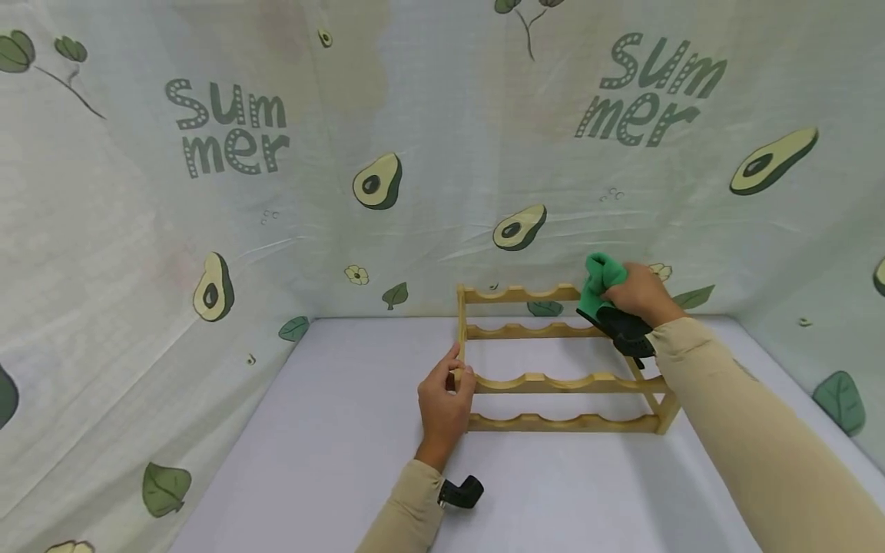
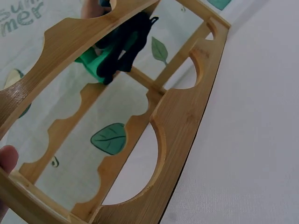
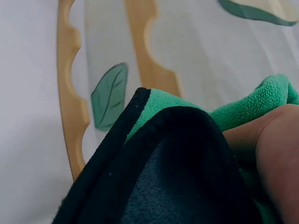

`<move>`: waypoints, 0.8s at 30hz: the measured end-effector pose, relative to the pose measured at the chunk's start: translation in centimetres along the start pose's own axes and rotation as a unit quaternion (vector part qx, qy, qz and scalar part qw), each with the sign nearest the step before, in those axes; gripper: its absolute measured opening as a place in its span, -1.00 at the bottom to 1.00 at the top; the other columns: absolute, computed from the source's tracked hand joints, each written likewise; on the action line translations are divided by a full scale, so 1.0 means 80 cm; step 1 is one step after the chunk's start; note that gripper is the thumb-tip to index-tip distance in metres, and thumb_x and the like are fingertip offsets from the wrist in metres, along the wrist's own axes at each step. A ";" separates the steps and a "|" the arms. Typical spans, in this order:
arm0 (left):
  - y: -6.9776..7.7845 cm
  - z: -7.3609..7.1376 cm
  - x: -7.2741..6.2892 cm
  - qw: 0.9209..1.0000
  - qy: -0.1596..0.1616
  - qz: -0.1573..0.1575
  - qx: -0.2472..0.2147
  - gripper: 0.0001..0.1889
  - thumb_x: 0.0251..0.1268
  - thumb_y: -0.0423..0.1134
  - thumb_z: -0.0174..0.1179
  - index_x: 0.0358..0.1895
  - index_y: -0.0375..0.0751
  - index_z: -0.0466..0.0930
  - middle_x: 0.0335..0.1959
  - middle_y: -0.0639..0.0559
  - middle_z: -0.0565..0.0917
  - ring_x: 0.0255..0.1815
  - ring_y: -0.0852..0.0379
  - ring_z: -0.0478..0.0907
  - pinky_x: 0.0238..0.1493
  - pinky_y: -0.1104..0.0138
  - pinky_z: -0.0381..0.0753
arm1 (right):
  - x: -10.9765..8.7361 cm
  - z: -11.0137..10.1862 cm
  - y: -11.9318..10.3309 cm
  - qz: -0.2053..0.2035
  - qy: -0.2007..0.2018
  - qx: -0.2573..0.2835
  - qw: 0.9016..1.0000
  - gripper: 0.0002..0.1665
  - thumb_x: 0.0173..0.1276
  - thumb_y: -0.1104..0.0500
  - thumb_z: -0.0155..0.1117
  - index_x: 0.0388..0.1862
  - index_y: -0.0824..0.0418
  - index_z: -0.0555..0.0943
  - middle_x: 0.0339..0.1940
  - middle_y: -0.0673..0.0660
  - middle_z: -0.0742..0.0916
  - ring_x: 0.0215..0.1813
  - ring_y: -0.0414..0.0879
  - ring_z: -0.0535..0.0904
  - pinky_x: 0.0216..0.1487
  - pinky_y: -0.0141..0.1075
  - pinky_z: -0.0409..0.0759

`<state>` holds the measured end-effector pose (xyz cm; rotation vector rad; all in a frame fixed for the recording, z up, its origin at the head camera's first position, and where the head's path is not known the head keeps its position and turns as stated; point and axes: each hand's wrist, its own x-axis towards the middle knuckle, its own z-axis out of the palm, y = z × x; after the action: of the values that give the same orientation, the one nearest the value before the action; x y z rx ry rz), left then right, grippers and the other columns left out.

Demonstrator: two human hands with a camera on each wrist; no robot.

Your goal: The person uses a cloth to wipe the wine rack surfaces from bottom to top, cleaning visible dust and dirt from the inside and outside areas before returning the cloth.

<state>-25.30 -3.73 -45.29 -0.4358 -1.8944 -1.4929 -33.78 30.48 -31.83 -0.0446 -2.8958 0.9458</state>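
A light wooden rack (image 1: 553, 385) with scalloped rails, shaped like a wine rack, stands on the white table in the head view. My left hand (image 1: 445, 403) grips its left side near the front upper rail; a fingertip (image 2: 8, 158) shows at the edge of the left wrist view. At the rack's back right corner, my right hand (image 1: 644, 294) holds a bunched green cloth (image 1: 601, 276) with a dark side and black edging. The cloth covers the right end of the upper back rail. Close up in the right wrist view, its folds (image 3: 247, 112) hang beside my thumb.
A white tabletop (image 1: 332, 445) extends left of and in front of the rack. Behind it hangs a pale fabric backdrop (image 1: 442, 92) printed with avocados, leaves and lettering. Each wrist carries a black strapped device, the left one (image 1: 463, 491) in plain sight.
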 end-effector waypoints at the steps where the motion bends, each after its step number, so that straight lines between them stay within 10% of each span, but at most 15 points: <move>1: 0.001 0.000 0.000 1.000 -0.001 0.001 0.001 -0.91 0.33 -0.36 0.21 -0.35 -0.10 0.62 0.21 -0.09 0.63 -0.53 0.23 0.52 -0.50 0.39 0.55 | 0.001 0.001 0.002 -0.004 0.003 -0.021 1.000 -0.59 0.27 0.23 0.23 -0.04 0.52 0.44 -0.21 0.43 0.58 -0.22 0.29 0.46 -0.22 0.07 0.45; 10: 0.005 0.002 0.002 1.000 -0.001 0.000 -0.019 -0.95 0.28 -0.38 0.23 -0.35 -0.18 0.64 0.19 -0.15 0.63 -0.55 0.26 0.55 -0.52 0.42 0.59 | 0.010 0.008 0.001 -0.026 -0.018 -0.138 0.990 -0.51 0.20 0.28 0.11 0.02 0.64 0.41 -0.25 0.50 0.59 -0.33 0.27 0.48 -0.29 0.11 0.47; 24: -0.004 -0.007 0.002 0.999 -0.022 0.002 -0.030 -0.92 0.26 -0.39 0.25 -0.37 -0.13 0.64 0.20 -0.12 0.62 -0.57 0.29 0.50 -0.53 0.44 0.56 | 0.032 0.041 0.005 -0.087 -0.034 -0.121 0.988 -0.73 0.20 0.25 0.27 -0.25 0.45 0.48 -0.35 0.40 0.64 -0.32 0.26 0.55 -0.22 0.13 0.51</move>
<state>-25.47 -4.34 -45.36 -0.5027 -1.8855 -1.5529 -36.67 29.06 -34.49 0.2231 -2.9997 0.5751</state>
